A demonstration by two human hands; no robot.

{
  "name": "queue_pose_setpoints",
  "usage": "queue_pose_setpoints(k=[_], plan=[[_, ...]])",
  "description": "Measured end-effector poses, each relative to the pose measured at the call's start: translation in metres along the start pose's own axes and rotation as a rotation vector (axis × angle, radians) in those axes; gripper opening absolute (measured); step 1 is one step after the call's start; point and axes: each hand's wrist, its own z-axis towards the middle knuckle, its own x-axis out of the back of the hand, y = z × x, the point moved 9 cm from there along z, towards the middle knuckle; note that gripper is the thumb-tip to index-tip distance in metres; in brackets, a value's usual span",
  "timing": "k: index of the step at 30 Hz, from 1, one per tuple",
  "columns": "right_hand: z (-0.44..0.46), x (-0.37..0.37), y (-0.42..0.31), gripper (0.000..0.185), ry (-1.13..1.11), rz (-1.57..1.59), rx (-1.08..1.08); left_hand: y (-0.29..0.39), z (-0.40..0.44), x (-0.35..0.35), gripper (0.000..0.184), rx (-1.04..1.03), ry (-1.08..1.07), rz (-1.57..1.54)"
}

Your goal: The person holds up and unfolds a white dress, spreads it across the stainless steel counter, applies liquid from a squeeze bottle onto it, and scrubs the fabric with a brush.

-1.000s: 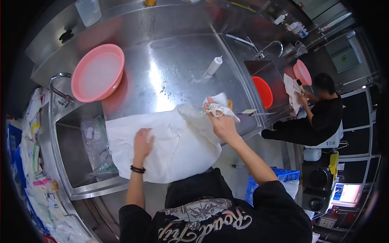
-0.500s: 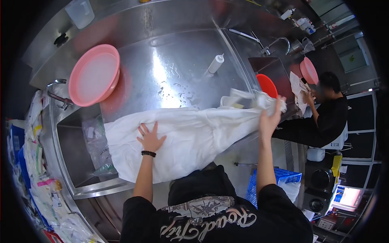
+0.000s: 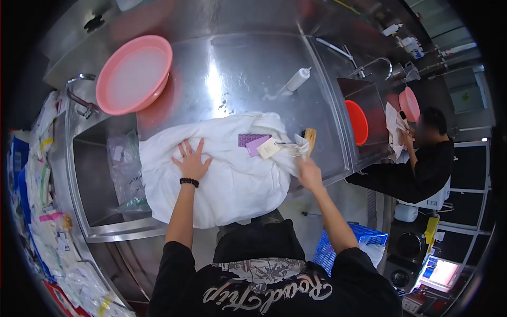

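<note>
A white cloth garment [image 3: 232,185] lies bunched on the metal worktop, its right part folded back over itself. My left hand [image 3: 193,162] rests flat on its left part with the fingers spread, a dark beaded bracelet at the wrist. At the garment's right end my right hand [image 3: 309,174] is closed on a bit of the white fabric; the fingertips are partly hidden. Just beyond that hand is a wooden brush [image 3: 311,138], its bristles not clearly visible. Purple and cream hang tags [image 3: 268,148] lie on top of the garment.
A pink basin [image 3: 138,71] of cloudy liquid stands at the back left, and a white squeeze bottle [image 3: 299,80] at the back right. Left is a sink with a plastic bag [image 3: 124,169]. A red basin [image 3: 357,122] sits in the right sink, near a co-worker [image 3: 428,153].
My right hand has come down and left, folding the garment's right end back over it. The hang tags and the wooden brush now show. My left hand still presses on the cloth.
</note>
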Motion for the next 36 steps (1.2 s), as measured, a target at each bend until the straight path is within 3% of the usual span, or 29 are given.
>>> queue_pose_setpoints(k=[4,8,12,14,15,17,19,20,22,28,32,36], plan=[[-0.004,-0.028,0.051,0.06,-0.143,0.283,-0.262,0.005,0.018,0.014,0.092,-0.031,0.006,0.001],[0.001,-0.003,0.033,0.062,-0.131,0.136,-0.225,0.01,0.017,0.021,0.093,-0.06,-0.02,0.007],[0.038,0.071,-0.065,0.06,0.463,0.386,0.183,0.026,-0.035,0.028,0.093,-0.143,0.36,-0.254],[0.058,0.049,-0.095,0.064,0.404,0.306,0.318,0.036,-0.063,0.015,0.092,-0.142,0.27,-0.197],[0.064,0.033,-0.084,0.064,0.376,0.308,0.309,0.046,-0.082,0.009,0.092,-0.153,0.194,-0.147],[0.057,0.027,-0.021,0.064,0.686,0.371,0.052,0.061,-0.106,0.0,0.091,-0.182,0.056,-0.053],[0.041,0.002,0.076,0.065,0.645,0.578,-0.401,0.057,-0.11,0.001,0.09,-0.166,0.039,-0.076],[0.041,-0.015,0.112,0.062,0.592,0.575,-0.513,0.051,-0.112,0.002,0.089,-0.154,0.031,-0.091],[0.064,-0.035,0.139,0.064,0.283,0.547,-0.597,0.043,-0.12,0.003,0.087,-0.123,0.012,-0.116],[0.11,-0.043,0.142,0.066,0.178,0.855,-0.61,0.055,-0.135,0.0,0.085,-0.085,-0.041,-0.17],[0.13,-0.061,0.131,0.066,-0.065,1.103,-0.466,0.049,-0.156,-0.011,0.083,0.01,-0.017,-0.221],[0.12,-0.054,0.162,0.061,0.071,1.185,-0.473,0.063,-0.145,0.007,0.079,0.024,0.029,-0.229]])
